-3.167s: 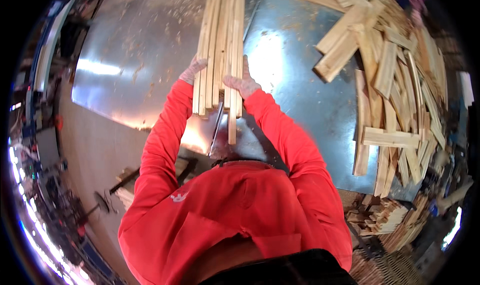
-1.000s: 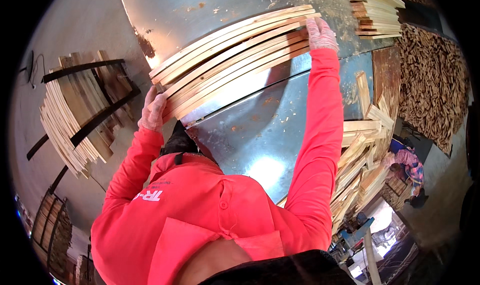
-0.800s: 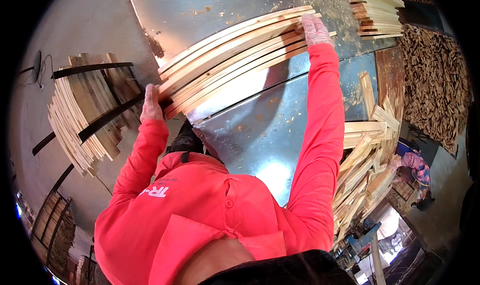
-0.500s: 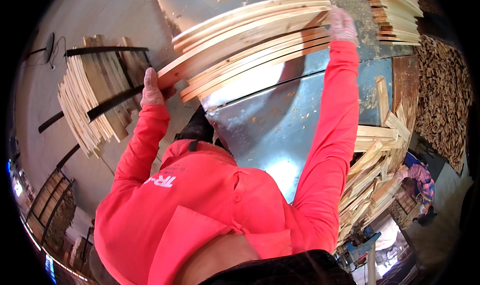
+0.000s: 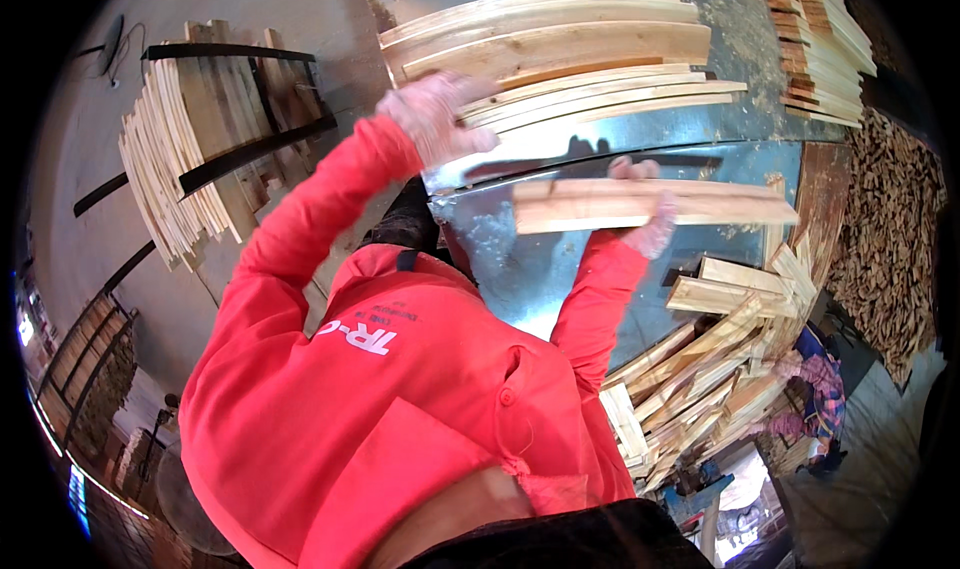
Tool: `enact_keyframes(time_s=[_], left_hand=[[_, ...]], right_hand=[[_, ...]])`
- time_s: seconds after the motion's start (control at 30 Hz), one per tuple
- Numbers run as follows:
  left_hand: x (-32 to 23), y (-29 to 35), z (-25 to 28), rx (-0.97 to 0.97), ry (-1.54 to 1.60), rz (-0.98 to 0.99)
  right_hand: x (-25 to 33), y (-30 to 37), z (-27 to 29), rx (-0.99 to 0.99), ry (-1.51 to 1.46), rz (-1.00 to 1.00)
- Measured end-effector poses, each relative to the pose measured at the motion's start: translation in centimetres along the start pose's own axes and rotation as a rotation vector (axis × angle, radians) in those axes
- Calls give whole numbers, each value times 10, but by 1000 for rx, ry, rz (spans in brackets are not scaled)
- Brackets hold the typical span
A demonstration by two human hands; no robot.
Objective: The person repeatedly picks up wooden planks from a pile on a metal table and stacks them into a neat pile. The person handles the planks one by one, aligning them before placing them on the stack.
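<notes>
A pale wooden board is held in my right hand, fingers and thumb closed round its two long edges. The board hangs above the blue metal table, its shadow falling behind it. My left hand, gloved and slightly blurred, has its fingers apart at the left end of a stack of long boards lying on the table's far part. Closest to its fingertips are the narrower boards at the stack's near side; I cannot tell whether it touches them.
Another board stack stands at the far right. Offcuts lie heaped by the table's right side, beyond which is a large pile of small wood pieces. A rack with boards stands at left. Another person in plaid is at lower right.
Both hands held a long board by its ends over the stack. Now my left hand is off it and further right, while my right hand has come nearer me, holding a shorter board.
</notes>
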State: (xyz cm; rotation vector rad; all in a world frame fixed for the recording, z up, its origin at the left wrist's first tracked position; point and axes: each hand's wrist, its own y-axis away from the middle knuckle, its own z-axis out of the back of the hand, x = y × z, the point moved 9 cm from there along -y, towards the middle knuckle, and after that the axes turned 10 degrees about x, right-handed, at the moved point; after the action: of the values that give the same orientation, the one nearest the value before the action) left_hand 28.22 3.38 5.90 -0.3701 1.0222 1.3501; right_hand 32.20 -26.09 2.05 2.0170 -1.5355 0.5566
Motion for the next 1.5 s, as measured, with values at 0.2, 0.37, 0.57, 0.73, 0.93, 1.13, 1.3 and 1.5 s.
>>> enact_keyframes(time_s=[0.2,0.37,0.57,0.73,0.93,1.13,1.3,1.5], left_hand=[[58,-36,-19,402,-229,263],[106,-58,-24,441,28,181],[96,-39,20,281,416,-5],[83,-5,48,216,680,-81],[-39,9,-56,295,-418,-48],[-16,-30,-105,261,-214,-200],[41,-111,83,-484,-562,203],[67,-140,42,146,-303,426]], right_hand=[[-82,41,32,-185,-14,-205],[-112,41,24,-190,-96,-220],[-132,17,41,-178,522,-100],[-134,8,-13,-144,65,-250],[-104,48,40,-356,226,64],[-88,99,18,-297,-47,-147],[-130,89,58,-426,67,-234],[-168,18,46,-376,772,-235]])
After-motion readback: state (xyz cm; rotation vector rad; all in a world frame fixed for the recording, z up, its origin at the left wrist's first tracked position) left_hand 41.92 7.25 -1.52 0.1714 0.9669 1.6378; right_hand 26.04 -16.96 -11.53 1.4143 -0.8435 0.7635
